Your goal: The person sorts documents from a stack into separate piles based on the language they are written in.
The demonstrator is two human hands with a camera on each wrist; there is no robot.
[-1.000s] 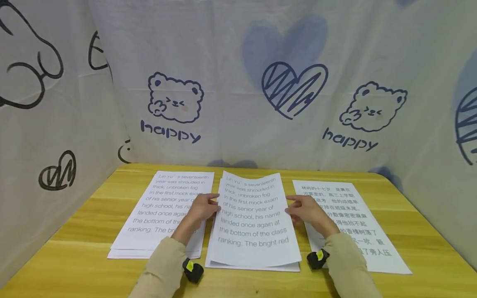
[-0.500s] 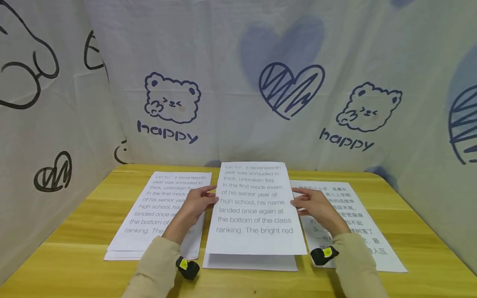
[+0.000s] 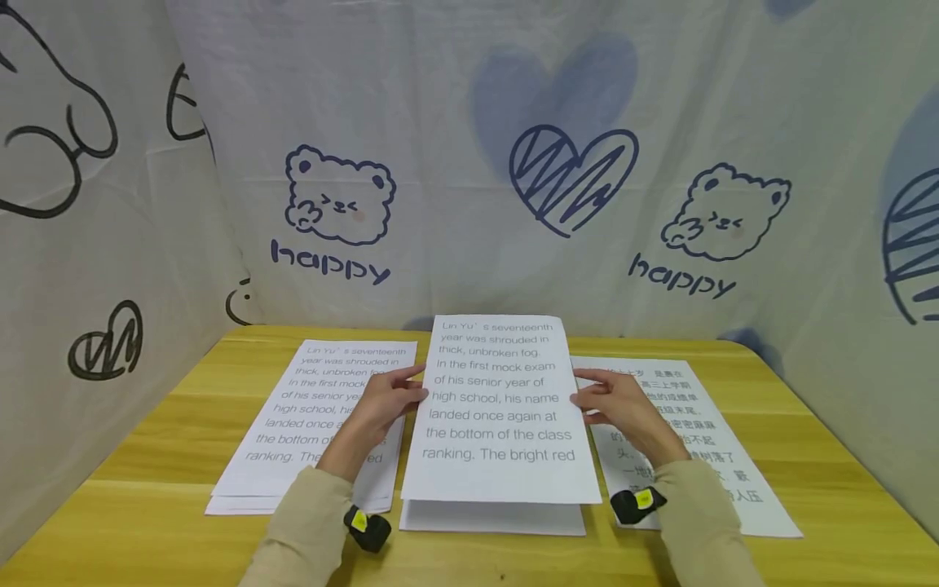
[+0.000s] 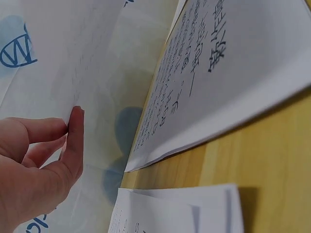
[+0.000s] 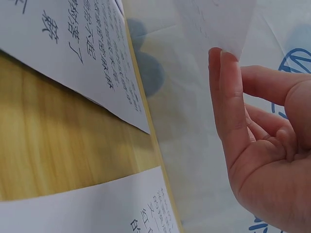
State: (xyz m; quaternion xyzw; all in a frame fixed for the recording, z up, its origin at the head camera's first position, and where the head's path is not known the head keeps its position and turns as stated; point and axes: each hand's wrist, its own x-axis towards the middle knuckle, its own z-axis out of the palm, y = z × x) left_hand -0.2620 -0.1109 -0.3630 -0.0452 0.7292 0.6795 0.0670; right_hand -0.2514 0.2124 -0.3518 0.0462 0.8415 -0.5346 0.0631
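A white sheet of paper printed with large English text hangs raised and tilted in the middle of the head view. My left hand pinches its left edge between thumb and fingers. At the opposite edge my right hand pinches it the same way. Below the raised sheet lies more paper, apart from it at the near edge; both wrist views show Chinese print on this lower paper. In the right wrist view, thumb and fingertips meet at the edge of the lifted sheet.
To the left lies a stack of English-printed sheets, slightly uneven at its near edge. Chinese-printed paper lies to the right. All rest on a yellow wood-grain table. A pale cloth with drawings hangs behind and at the sides.
Both hands have raised the middle English sheet off the paper below, opening a gap at its near edge. Its curled top has straightened. Over the last half second it has barely moved.
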